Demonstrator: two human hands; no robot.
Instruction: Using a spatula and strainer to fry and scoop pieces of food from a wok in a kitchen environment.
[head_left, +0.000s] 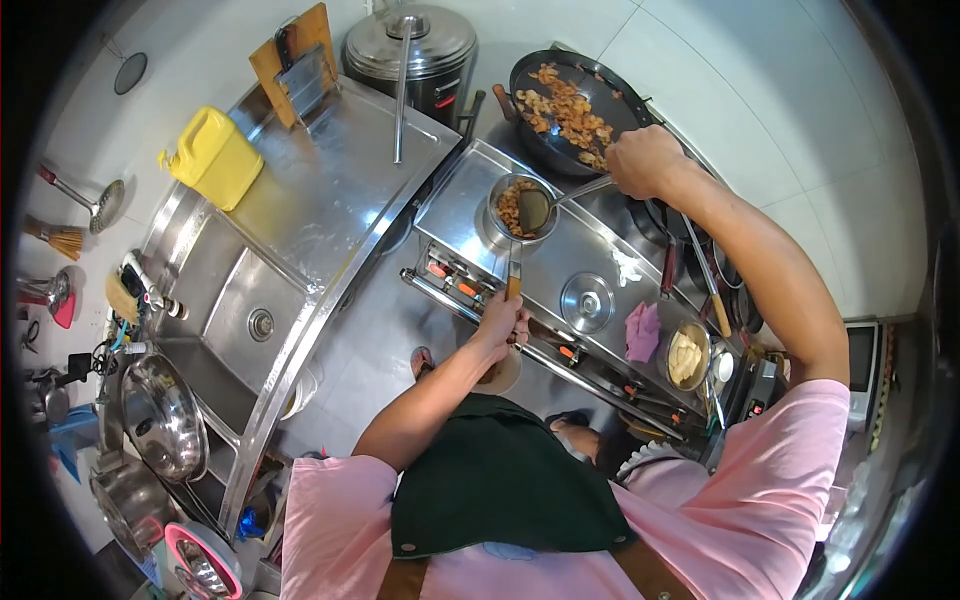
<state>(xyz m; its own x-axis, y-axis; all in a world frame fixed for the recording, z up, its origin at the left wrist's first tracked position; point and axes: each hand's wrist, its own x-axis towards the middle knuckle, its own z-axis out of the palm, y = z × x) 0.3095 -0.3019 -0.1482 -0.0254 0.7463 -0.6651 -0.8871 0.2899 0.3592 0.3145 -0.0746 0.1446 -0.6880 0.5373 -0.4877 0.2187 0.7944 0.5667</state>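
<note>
My left hand (502, 328) grips the wooden handle (514, 285) of a round metal vessel (499, 238); I cannot tell whether it is a strainer or a pan. Browned food pieces (510, 202) lie inside it. My right hand (649, 161) holds a ladle's metal handle (585, 189) from above. The ladle's bowl (535, 210) is inside the vessel, over the food. Just behind the right hand, a dark wok (621, 97) with a wooden handle holds more browned pieces (566, 109).
On the steel stove counter are a round lid (589, 302), a purple cloth (642, 331) and a bowl of pale food (685, 358). Stove knobs (469, 289) line its front. Leftward stand a steel sink (232, 300), a yellow jug (217, 157) and cutting boards (315, 37); a lidded pot (409, 45) is behind.
</note>
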